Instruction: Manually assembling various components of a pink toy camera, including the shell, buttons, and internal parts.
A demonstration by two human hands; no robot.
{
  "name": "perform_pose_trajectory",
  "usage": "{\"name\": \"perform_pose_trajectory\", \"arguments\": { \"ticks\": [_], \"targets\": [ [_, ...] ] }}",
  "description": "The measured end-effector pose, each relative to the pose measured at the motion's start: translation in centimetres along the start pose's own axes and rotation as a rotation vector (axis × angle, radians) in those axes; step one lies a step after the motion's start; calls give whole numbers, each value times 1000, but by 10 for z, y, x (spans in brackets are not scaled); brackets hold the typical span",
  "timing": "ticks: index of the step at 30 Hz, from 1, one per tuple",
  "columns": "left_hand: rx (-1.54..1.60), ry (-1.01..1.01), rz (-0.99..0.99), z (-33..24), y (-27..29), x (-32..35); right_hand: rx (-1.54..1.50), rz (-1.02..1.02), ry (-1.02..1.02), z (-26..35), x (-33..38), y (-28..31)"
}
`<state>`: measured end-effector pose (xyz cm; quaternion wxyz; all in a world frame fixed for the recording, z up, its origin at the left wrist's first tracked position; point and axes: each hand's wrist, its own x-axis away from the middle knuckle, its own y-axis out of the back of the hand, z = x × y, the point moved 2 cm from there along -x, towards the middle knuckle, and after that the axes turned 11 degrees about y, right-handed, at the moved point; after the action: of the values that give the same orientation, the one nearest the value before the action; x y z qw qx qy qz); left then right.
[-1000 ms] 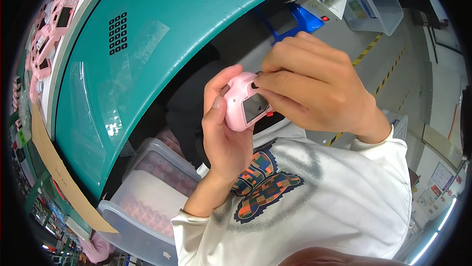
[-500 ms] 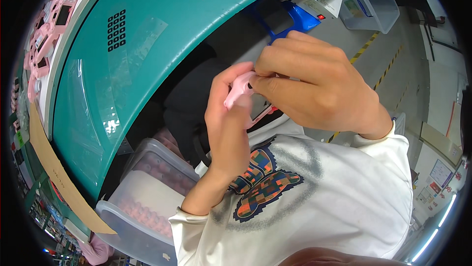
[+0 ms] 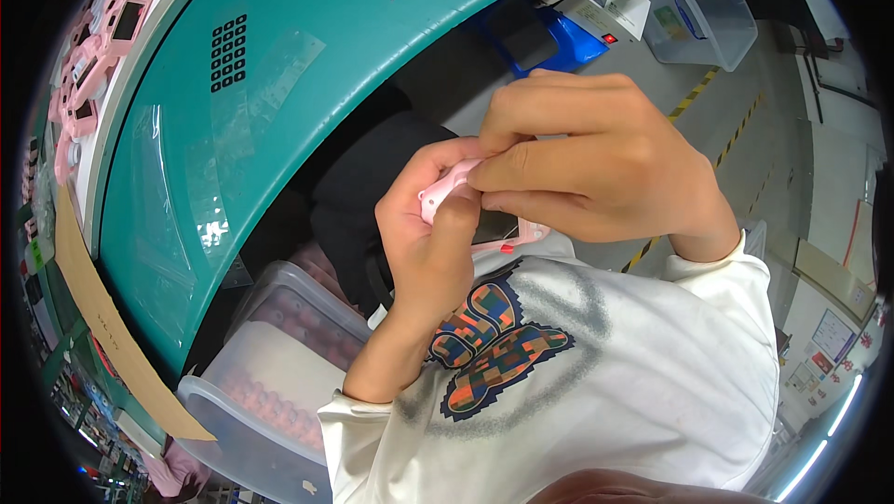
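Note:
In front of my chest my left hand is closed round a pink plastic casing, its thumb lying along the casing's near side. A small dark hole shows in the pink surface. My right hand is closed in a pinch, with thumb and fingertips against the casing's right end. Whatever lies between those fingertips is hidden. Below the right fingers shows a second pink part with a small red piece and a thin wire; how it joins the casing cannot be seen.
A green-topped table curves across the left, bearing a group of small black squares and clear plastic film. Pink devices with dark screens lie beyond it. A translucent tub of pink parts stands lower left; a clear bin is upper right.
Both hands have shifted slightly, the left one a little down and left. The casing has turned, and a small black patch at the right fingertips is now hidden. More of the lower pink part shows.

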<state>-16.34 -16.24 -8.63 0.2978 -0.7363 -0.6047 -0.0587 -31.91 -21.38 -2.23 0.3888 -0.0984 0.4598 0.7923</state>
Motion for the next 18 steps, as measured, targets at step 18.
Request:
{"name": "perform_pose_trajectory", "arguments": {
  "ticks": [18],
  "targets": [
    [25, -202, 101, -5, 29, 5, -313, -202, -76, -18, 11, -22]
  ]
}}
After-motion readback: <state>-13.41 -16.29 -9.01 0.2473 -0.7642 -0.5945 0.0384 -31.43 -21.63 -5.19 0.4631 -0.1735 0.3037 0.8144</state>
